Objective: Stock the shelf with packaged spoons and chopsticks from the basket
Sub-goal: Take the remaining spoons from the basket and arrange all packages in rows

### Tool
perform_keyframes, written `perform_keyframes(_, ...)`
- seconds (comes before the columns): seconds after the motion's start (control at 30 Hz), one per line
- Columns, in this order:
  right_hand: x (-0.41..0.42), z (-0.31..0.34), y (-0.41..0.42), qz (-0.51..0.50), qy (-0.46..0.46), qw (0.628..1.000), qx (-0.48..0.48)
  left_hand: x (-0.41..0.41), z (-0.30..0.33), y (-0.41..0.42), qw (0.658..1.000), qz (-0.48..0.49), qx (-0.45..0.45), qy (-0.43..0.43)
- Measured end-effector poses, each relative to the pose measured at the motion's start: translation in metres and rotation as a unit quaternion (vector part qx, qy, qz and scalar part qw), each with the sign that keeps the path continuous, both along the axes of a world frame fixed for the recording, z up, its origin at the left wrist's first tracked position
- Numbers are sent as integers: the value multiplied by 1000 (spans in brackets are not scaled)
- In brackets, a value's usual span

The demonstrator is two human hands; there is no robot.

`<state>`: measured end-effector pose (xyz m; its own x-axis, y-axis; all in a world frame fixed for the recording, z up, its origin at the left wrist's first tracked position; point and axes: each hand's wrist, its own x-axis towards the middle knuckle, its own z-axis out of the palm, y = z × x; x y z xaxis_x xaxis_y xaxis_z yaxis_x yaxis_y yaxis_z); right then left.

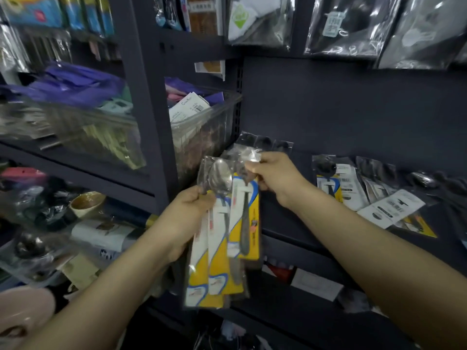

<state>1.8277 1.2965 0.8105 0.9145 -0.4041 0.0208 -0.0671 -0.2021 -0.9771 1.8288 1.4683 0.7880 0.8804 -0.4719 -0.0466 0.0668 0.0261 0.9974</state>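
My left hand grips a fanned bunch of spoon packs with yellow and white cards, held upright in front of the dark shelf. One metal spoon bowl shows at the top of the bunch. My right hand pinches the clear top of the rightmost spoon pack. On the shelf to the right lie several similar packs, flat and overlapping. No basket is in view.
A clear plastic bin of packaged goods stands on the shelf left of my hands, behind a dark upright post. Bagged items hang above at the top right. Lower left shelves hold bowls and wrapped wares. A pink bowl sits at the bottom left.
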Motion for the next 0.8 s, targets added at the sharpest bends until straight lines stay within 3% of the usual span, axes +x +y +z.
perform_keyframes(0.1, 21, -1, -16, -64, 0, 997, 29, 0, -4, 20, 999, 31, 28, -26)
perform_keyframes(0.3, 68, -21, -33, -128, 69, 989, -26, 7, -6, 41, 994, 79, 59, -55)
perform_keyframes(0.47, 75, -26, -33, -149, 116, 957, -222, 7, -12, 40, 987, 86, 93, -101)
perform_keyframes(0.63, 41, -15, -17, -107, 101, 892, -428, 11, -7, 34, 993, 58, 66, -79)
perform_keyframes(0.8, 17, -29, -7, 108, 176, 823, -528, 13, -6, 22, 997, 46, 38, -53)
